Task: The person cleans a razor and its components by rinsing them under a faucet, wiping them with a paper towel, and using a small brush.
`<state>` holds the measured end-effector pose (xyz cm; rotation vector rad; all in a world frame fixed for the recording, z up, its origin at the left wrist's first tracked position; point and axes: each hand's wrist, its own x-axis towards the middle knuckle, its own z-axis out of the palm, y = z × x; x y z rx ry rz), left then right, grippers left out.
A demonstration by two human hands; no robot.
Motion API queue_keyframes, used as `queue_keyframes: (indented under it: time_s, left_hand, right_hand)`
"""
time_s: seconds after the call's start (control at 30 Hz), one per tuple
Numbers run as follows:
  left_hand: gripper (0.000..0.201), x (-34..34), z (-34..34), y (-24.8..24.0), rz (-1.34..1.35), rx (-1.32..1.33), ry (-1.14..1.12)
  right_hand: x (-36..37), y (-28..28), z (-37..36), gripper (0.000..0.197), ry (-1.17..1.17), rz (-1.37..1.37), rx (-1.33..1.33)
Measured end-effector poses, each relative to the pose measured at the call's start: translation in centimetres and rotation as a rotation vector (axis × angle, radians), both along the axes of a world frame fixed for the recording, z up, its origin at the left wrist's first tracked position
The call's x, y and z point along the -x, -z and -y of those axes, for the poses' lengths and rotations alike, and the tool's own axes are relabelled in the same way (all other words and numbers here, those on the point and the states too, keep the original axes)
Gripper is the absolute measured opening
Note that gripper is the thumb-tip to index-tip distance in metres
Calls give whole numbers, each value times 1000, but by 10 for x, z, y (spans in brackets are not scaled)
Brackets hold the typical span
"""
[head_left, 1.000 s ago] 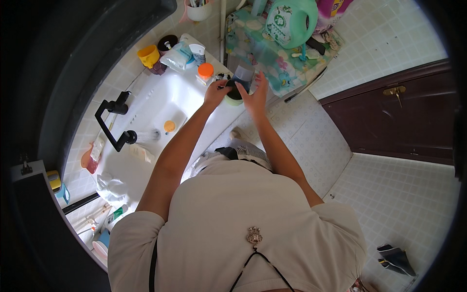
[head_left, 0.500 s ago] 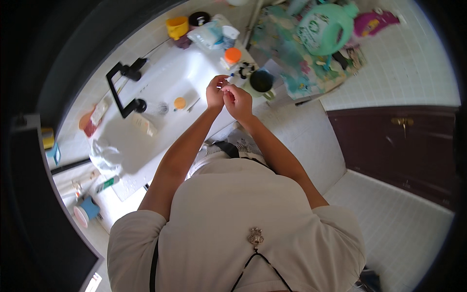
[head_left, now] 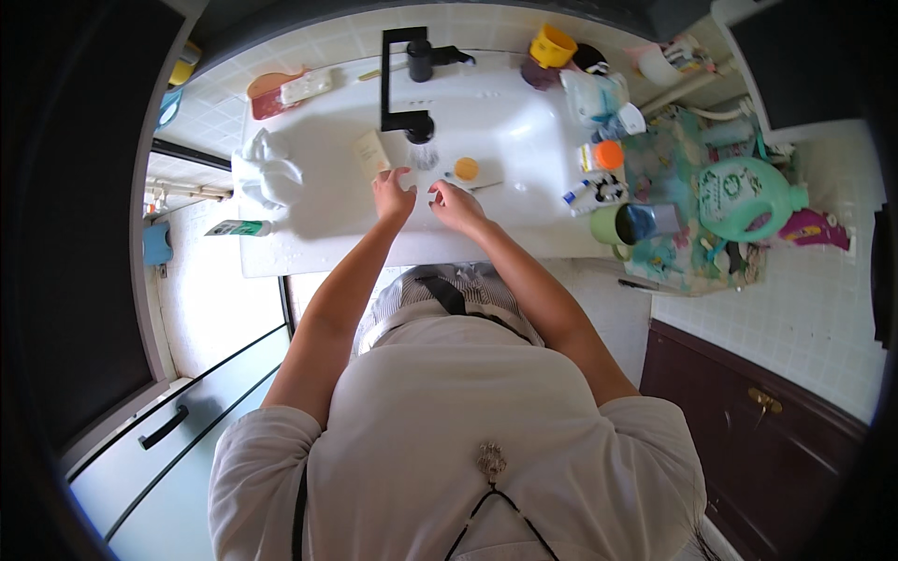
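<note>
My left hand (head_left: 395, 194) hovers over the front part of the white sink (head_left: 327, 210), its fingers curved and apart with nothing seen between them. Just beyond its fingertips lies a cream-coloured box or flat bottle (head_left: 371, 152). A small gap to the right is my right hand (head_left: 456, 204), thumb and fingers apart, also holding nothing visible. Near its fingers are a round orange-yellow lid or small tub (head_left: 466, 169) and a thin stick-like tool (head_left: 487, 186). The black faucet (head_left: 420, 127) reaches over the basin; a blurry pale patch below it may be water or the drain.
On the sink's right rim stand an orange-capped jar (head_left: 608, 155), a white tube with a blue cap (head_left: 576, 193) and a green mug (head_left: 612, 224). Farther right is a green detergent jug (head_left: 745, 198). White crumpled cloth or plastic (head_left: 267, 170) and a green-white tube (head_left: 238, 227) lie left.
The view has turned from the right corner to face the sink. My hands, close together near the mug before, are now apart over the basin beside the lid.
</note>
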<state>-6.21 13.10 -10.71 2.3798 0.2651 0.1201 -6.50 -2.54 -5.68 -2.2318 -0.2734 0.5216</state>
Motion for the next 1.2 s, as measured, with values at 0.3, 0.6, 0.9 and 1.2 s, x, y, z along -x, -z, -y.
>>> queue_keyframes:
  time_s: [0.3, 0.6, 0.9, 1.2]
  left_hand:
    - [67, -8, -45, 28, -387, -215, -26]
    - [74, -21, -47, 19, -468, -338, -17]
    - [59, -34, -30, 4, -587, -231, 12]
    - [32, -25, -35, 91, -467, 110, -330]
  right_hand:
    - [-2, 36, -27, 28, -18, -25, 9]
    - [-20, 48, -24, 28, 43, -62, 40]
    - [-28, 52, -36, 26, -20, -70, 27]
    - [-43, 88, -53, 44, 370, -433, -244]
